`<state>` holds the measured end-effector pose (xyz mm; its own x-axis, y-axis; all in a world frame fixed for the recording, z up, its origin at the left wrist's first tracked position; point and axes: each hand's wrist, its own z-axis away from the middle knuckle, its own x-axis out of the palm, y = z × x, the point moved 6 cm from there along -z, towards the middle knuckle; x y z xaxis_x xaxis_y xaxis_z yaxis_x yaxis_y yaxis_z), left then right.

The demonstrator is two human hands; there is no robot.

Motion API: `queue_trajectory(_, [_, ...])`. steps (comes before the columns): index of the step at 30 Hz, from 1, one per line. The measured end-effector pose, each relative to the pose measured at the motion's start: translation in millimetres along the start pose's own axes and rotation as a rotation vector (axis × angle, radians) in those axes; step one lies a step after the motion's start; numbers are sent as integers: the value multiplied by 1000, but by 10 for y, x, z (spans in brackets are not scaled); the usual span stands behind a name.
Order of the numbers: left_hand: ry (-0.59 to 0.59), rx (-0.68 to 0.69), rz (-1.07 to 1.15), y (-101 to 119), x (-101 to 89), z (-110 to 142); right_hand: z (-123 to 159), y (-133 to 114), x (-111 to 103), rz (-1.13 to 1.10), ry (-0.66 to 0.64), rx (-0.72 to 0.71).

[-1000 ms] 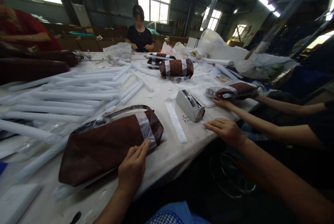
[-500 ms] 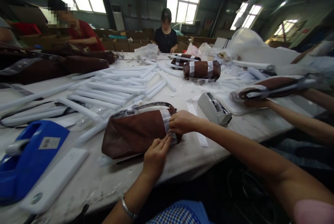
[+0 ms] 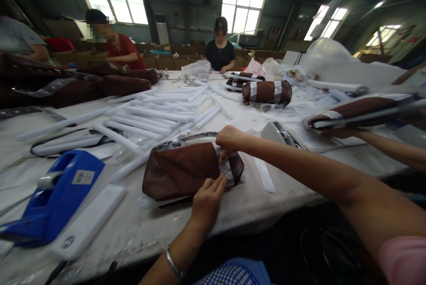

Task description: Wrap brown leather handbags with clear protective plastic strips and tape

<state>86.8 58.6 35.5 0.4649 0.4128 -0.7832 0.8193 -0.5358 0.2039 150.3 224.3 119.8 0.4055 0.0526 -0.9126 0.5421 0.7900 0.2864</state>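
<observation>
A folded brown fabric bundle (image 3: 181,170) with a band of clear tape (image 3: 225,168) round its right end lies on the white table (image 3: 239,205) in front of me. My left hand (image 3: 208,201) presses flat fingers on the tape at the bundle's near edge. My right hand (image 3: 229,139) is curled over the bundle's far right corner, fingers pinched on the tape band.
A blue tape dispenser (image 3: 53,196) sits at the near left, a grey dispenser (image 3: 279,133) behind my right arm. Several white tubes (image 3: 149,114) cover the table's middle, taped bundles (image 3: 266,92) beyond. A co-worker's arm (image 3: 386,147) holds a bundle (image 3: 359,112) at right. People work at the far side.
My right hand came from the table edge at right onto the bundle's taped end. The view swung left, bringing the blue dispenser into sight. My left hand stayed on the tape.
</observation>
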Motion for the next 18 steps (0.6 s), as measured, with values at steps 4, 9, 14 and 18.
queue_trajectory(4, [-25,-4,22,-9,17,-8,58,576,-63,-178,105,374])
queue_trajectory(9, [-3,3,24,-9,37,20,332,346,79,-250,418,497])
queue_trajectory(14, [-13,40,26,18,50,7,293,-345,532,-398,597,215])
queue_trajectory(18, [-67,139,56,-24,-136,32,229,-341,697,-452,552,231])
